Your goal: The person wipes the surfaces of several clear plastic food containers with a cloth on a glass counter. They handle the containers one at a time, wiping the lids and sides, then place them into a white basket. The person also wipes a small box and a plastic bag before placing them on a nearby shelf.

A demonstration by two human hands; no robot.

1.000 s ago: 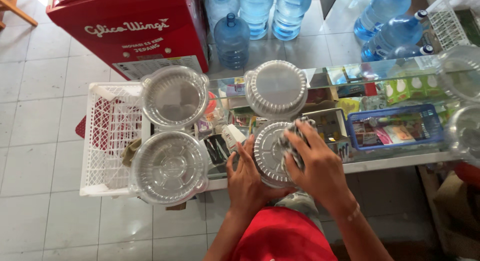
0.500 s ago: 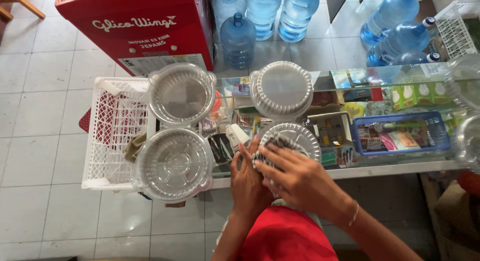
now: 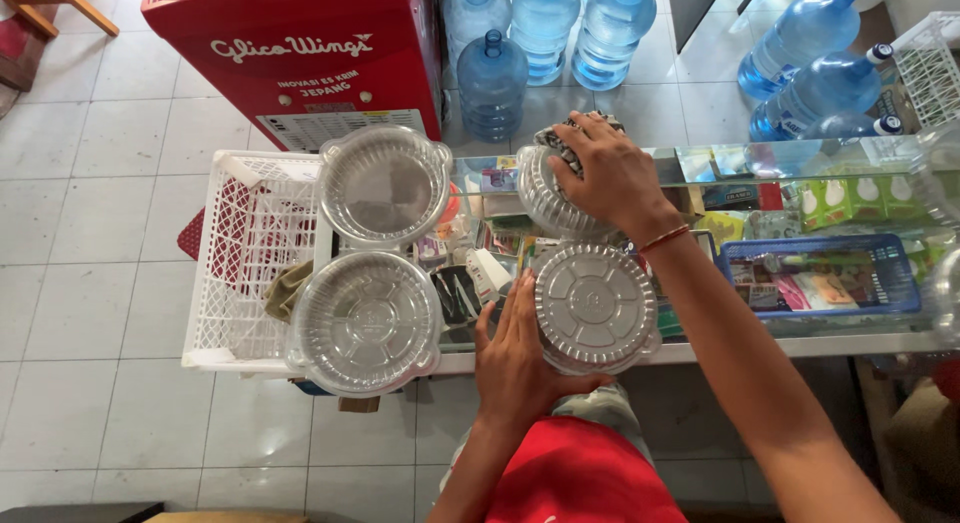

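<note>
Together now, hands spread: left (image 3: pixel 520 358) against ribbed clear plastic lid (image 3: pixel 595 308), right (image 3: pixel 610 173) gripping patterned cloth (image 3: pixel 558 143).

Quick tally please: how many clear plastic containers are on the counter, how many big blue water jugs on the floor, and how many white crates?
Clear plastic containers: 4
Blue water jugs: 7
White crates: 2
Total: 13

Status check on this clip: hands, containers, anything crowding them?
Left hand steadies the near clear container stack. Right hand presses a cloth on the far stack. Two open containers sit alongside to the left.
</note>
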